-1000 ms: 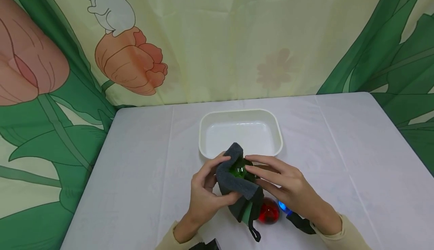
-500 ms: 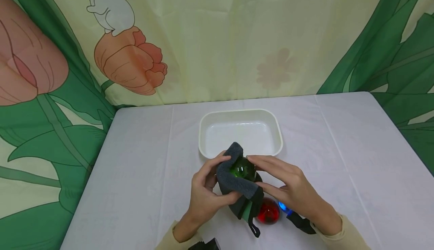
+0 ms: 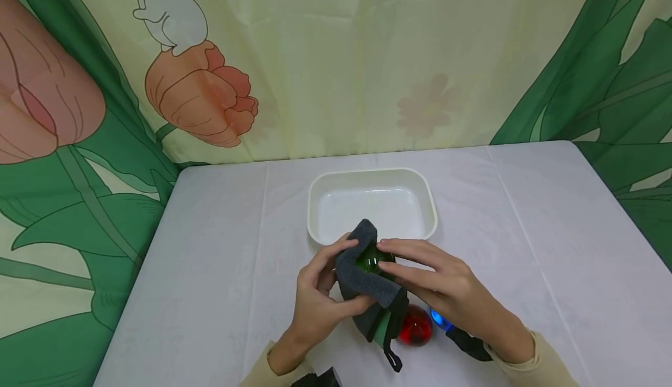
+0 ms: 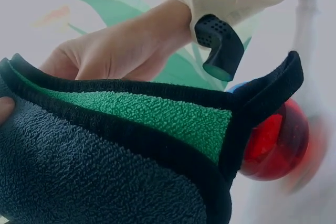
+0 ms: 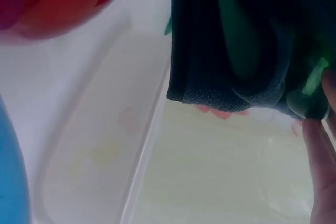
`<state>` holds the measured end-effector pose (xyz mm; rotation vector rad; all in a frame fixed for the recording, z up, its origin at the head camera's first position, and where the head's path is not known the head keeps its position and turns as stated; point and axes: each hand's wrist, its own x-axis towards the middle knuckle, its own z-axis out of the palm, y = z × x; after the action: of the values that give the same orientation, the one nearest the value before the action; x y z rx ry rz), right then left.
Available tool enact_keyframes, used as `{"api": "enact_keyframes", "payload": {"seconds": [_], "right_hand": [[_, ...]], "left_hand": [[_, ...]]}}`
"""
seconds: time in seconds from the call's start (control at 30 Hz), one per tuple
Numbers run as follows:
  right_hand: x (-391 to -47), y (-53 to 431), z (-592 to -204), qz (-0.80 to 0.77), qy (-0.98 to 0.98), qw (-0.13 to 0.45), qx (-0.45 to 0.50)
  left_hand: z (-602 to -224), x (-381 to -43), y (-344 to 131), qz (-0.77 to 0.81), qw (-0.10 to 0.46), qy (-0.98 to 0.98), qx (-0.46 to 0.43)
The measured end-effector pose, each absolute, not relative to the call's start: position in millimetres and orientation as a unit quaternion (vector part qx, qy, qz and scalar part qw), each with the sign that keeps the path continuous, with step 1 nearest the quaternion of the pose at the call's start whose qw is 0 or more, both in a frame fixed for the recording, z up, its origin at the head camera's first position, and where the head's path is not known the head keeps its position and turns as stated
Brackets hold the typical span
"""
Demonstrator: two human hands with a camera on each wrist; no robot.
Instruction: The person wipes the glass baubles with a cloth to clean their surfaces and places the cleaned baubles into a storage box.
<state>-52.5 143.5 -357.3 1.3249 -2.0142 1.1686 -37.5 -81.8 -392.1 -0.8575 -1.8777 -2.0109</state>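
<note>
In the head view my left hand point(image 3: 320, 302) grips a folded dark grey towel point(image 3: 362, 282) with black edging, a green inner side and a hanging loop. A clear green ball point(image 3: 369, 258) sits in the fold. My right hand point(image 3: 448, 285) holds that ball from the right, its fingers lying over the surface. The left wrist view shows the towel point(image 4: 105, 156) close up, with a red ball point(image 4: 278, 142) behind its loop. In the right wrist view fingertips touch the rounded green ball point(image 5: 304, 100) at the towel's edge; most of it is dark and hidden.
Below the right hand, the red ball point(image 3: 416, 326) and a blue ball point(image 3: 440, 318) lie on the white-covered table point(image 3: 220, 270). A white rectangular tray point(image 3: 367, 206) stands just beyond the hands. Black wrist cameras are on both wrists. A printed curtain point(image 3: 336, 72) hangs behind.
The right fingers drew back to show more of the green ball, then spread over it again. The left hand and the towel have stayed almost still.
</note>
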Motion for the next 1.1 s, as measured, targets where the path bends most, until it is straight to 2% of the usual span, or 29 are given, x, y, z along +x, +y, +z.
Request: {"api": "enact_keyframes", "payload": {"seconds": [0.2,0.5,0.8,1.1], "right_hand": [[-48.5,144.5,-359.2,0.448,-0.755,0.201,0.434],[-42.8,148.3,-355.9,0.485,-0.788,0.129,0.356],[-49.3,146.0,-356.5,0.446,-0.745,0.193,0.457],[-49.1,144.9,-356.7,0.447,-0.746,0.194,0.454]], "left_hand": [[-391.0,-38.2,-81.7,-0.684,0.131,-0.655,-0.294],[-391.3,-37.8,-81.4,-0.687,0.121,-0.656,-0.289],[-391.1,-37.9,-82.3,-0.694,0.12,-0.648,-0.291],[-390.6,-36.9,-80.8,-0.689,0.125,-0.651,-0.292]]}}
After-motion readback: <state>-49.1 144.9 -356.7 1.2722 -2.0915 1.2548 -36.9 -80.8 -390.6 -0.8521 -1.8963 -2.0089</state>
